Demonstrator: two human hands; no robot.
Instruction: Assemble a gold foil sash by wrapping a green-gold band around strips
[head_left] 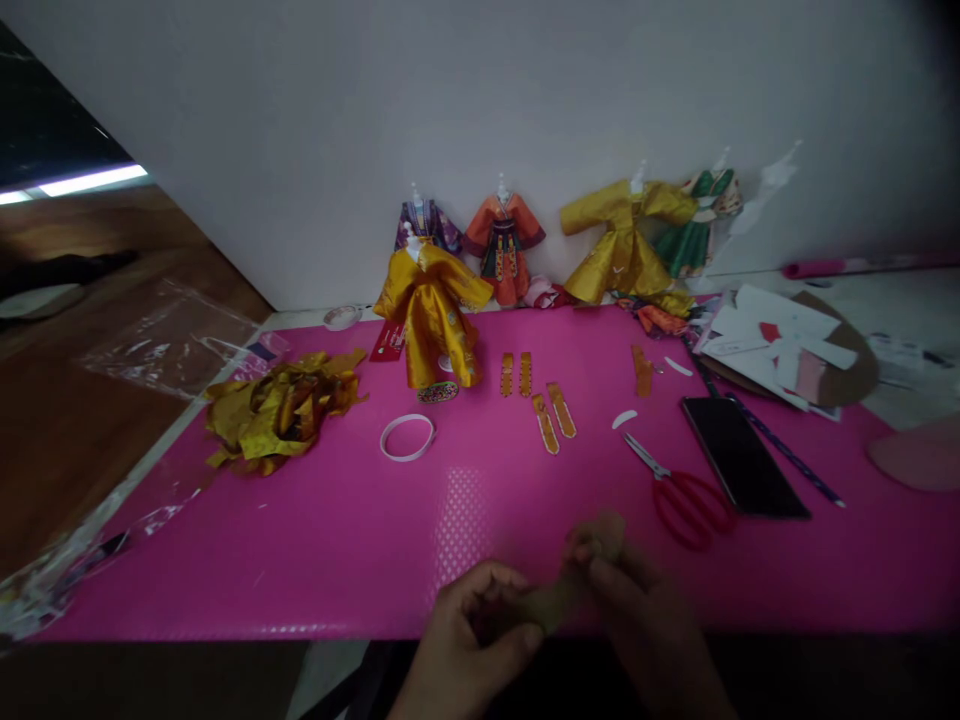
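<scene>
1. At the far left of the pink-topped table, clear plastic lies over the edge, with a heap of yellow cloth scraps to its right.
2. Next comes a white ring, lying flat. Just behind it, a small figure in a shiny gold dress stands in front of one in purple, with a red card beside the gold skirt.
3. Your left hand is at the near edge, fingers curled and closed on one end of a yellowish cloth piece.
4. That cloth piece runs between your two hands, above the table's near edge (it is dim and blurred, so its exact shape is hard to tell).
5. Beyond it lie four small orange strips in two pairs, and behind them a figure in orange is near the wall.
6. Your right hand has its thumb and fingers pinched together on the other end of the cloth.
7. Farther right, the red-handled scissors lie with their blades pointing away from you, near a curved white piece. A figure in a yellow robe and one in green are behind.
8. The black phone lies right of the scissors, a dark patterned pencil alongside it, and white paper pieces sit behind.
</scene>
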